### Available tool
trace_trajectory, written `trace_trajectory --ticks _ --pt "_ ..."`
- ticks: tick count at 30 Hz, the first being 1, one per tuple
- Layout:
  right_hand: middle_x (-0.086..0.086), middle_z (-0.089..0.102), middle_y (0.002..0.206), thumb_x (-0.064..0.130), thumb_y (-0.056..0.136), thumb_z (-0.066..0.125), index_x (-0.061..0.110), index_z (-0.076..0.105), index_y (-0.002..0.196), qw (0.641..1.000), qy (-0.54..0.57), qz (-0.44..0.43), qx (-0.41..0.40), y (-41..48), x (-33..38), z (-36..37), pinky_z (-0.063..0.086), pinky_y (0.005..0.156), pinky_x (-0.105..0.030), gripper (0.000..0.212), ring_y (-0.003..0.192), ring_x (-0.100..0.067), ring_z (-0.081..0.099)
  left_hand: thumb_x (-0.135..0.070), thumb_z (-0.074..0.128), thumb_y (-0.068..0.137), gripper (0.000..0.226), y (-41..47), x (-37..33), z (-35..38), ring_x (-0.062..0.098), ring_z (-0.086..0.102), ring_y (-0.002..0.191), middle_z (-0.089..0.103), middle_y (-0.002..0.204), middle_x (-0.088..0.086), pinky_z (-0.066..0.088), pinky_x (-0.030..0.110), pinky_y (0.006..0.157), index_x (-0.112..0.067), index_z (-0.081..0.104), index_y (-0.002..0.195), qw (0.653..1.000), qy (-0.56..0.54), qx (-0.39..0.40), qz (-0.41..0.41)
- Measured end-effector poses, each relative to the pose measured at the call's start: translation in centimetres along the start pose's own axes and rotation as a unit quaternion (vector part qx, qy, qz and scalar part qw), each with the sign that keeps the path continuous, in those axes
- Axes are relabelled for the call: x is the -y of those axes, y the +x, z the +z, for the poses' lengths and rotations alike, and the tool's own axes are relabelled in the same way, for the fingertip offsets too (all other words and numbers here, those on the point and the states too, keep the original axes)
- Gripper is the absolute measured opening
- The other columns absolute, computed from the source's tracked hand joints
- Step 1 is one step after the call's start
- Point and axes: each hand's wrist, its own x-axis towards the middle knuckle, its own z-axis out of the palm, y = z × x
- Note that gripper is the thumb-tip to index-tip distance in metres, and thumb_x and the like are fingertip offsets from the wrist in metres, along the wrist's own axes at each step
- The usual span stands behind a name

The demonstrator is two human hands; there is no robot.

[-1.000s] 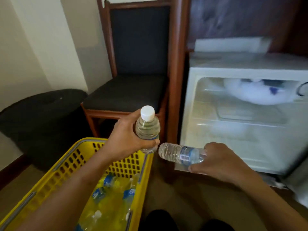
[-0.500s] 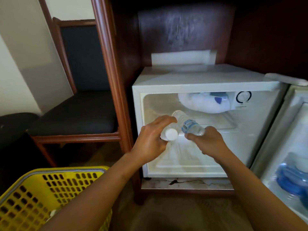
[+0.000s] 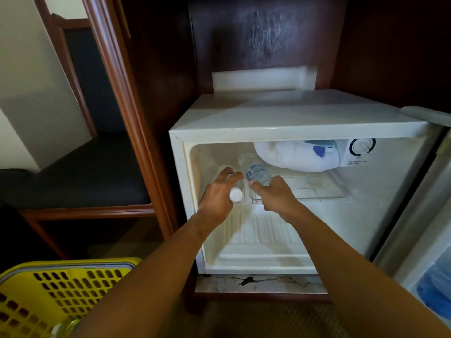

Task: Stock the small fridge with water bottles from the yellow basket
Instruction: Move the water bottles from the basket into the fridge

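Observation:
The small white fridge stands open inside a dark wooden cabinet. Both my hands reach onto its wire shelf. My left hand holds a clear water bottle lying on the shelf's left side, white cap toward me. My right hand grips a second water bottle with a blue label, lying beside the first and pointing into the fridge. The yellow basket sits at the lower left, with a bottle barely showing at its bottom edge.
A frosted freezer box and a thermostat dial fill the fridge's upper right. The open fridge door stands at the right with a blue bottle in its rack. A wooden chair with dark seat is at left.
Both hands have pushed further into the fridge, and the two bottles now lie on the wire shelf. The view has moved closer to the fridge.

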Motion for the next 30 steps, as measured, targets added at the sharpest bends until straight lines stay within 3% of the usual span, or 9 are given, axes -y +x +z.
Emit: trace_trajectory --ticks 5,10,13,15,17,19,21,25,30 --pt "-0.005 0.058 0.085 0.037 0.088 0.066 0.002 0.057 0.118 1.000 -0.023 -0.013 0.003 1.7 -0.4 1.4 0.041 0.052 -0.026 0.047 0.065 -0.018 0.054 0.004 0.067 0.077 0.079 0.1 0.3 0.5 0.038 0.058 0.115 0.035 0.154 0.009 0.055 0.044 0.090 -0.028 0.045 0.145 0.997 0.050 0.051 -0.020" --pt "-0.011 0.056 0.114 0.036 0.092 0.064 0.002 0.044 0.128 0.997 -0.076 -0.027 0.009 2.5 -0.4 2.4 0.038 0.057 -0.024 0.053 0.092 -0.023 0.055 -0.008 0.065 0.087 0.081 -0.9 0.1 0.4 0.042 0.039 0.132 0.019 0.158 0.018 0.045 0.046 0.105 -0.032 0.026 0.154 0.985 0.141 0.091 -0.046" --pt "-0.012 0.055 0.120 0.033 0.093 0.062 0.003 0.043 0.131 0.992 -0.119 -0.049 0.013 2.7 -0.5 2.7 0.038 0.055 -0.023 0.052 0.097 -0.026 0.057 -0.007 0.055 0.091 0.081 -1.4 -0.7 -0.3 0.043 0.028 0.139 0.017 0.156 0.020 0.034 0.046 0.111 -0.029 0.015 0.158 0.981 0.100 0.137 -0.095" --pt "-0.017 0.053 0.126 0.030 0.092 0.061 0.007 0.040 0.136 0.989 -0.134 -0.055 0.028 2.8 -0.7 2.7 0.041 0.057 -0.025 0.054 0.099 -0.030 0.060 -0.015 0.046 0.098 0.070 -1.9 -1.3 -0.7 0.039 0.034 0.135 0.028 0.147 0.019 0.036 0.042 0.108 -0.024 0.013 0.159 0.980 0.010 0.129 -0.153" --pt "-0.017 0.048 0.126 0.024 0.092 0.058 0.013 0.037 0.140 0.985 -0.154 -0.064 0.049 2.7 -0.7 2.5 0.040 0.057 -0.022 0.054 0.098 -0.027 0.057 -0.032 0.040 0.103 0.064 -2.3 -1.6 -0.7 0.027 0.056 0.112 0.042 0.140 0.017 0.047 0.032 0.090 -0.024 0.011 0.159 0.965 -0.106 0.106 -0.217" --pt "-0.014 0.047 0.124 0.019 0.091 0.057 0.017 0.037 0.140 0.980 -0.173 -0.068 0.067 2.8 -0.7 2.2 0.040 0.058 -0.019 0.053 0.098 -0.024 0.055 -0.039 0.046 0.101 0.072 -2.5 -2.1 -0.4 0.018 0.065 0.074 0.060 0.119 0.011 0.053 0.025 0.062 -0.029 0.003 0.158 0.921 -0.243 0.128 -0.275" --pt "-0.013 0.048 0.123 0.021 0.087 0.058 0.020 0.036 0.141 0.978 -0.180 -0.070 0.077 2.3 -0.3 2.2 0.045 0.062 -0.022 0.059 0.101 -0.025 0.056 -0.026 0.054 0.099 0.076 -2.5 -2.4 0.0 0.018 0.063 0.059 0.063 0.095 0.009 0.055 0.029 0.055 -0.031 0.005 0.156 0.882 -0.344 0.120 -0.298" --pt "-0.011 0.049 0.126 0.036 0.076 0.064 0.024 0.026 0.148 0.974 -0.191 -0.081 0.095 1.7 -0.2 2.7 0.058 0.082 -0.042 0.083 0.102 -0.029 0.062 -0.013 0.043 0.099 0.073 -2.3 -1.6 0.1 0.018 0.064 0.066 0.066 0.104 0.015 0.057 0.032 0.061 -0.032 0.005 0.158 0.882 -0.339 0.050 -0.325" --pt "-0.014 0.041 0.138 0.034 0.088 0.068 0.017 0.008 0.157 0.963 -0.235 -0.087 0.095 1.9 -0.3 4.0 0.053 0.085 -0.038 0.093 0.114 -0.034 0.059 -0.017 0.039 0.103 0.069 -2.0 -0.7 -0.7 0.019 0.065 0.079 0.058 0.127 0.010 0.057 0.031 0.066 -0.032 0.000 0.158 0.896 -0.306 0.047 -0.320"
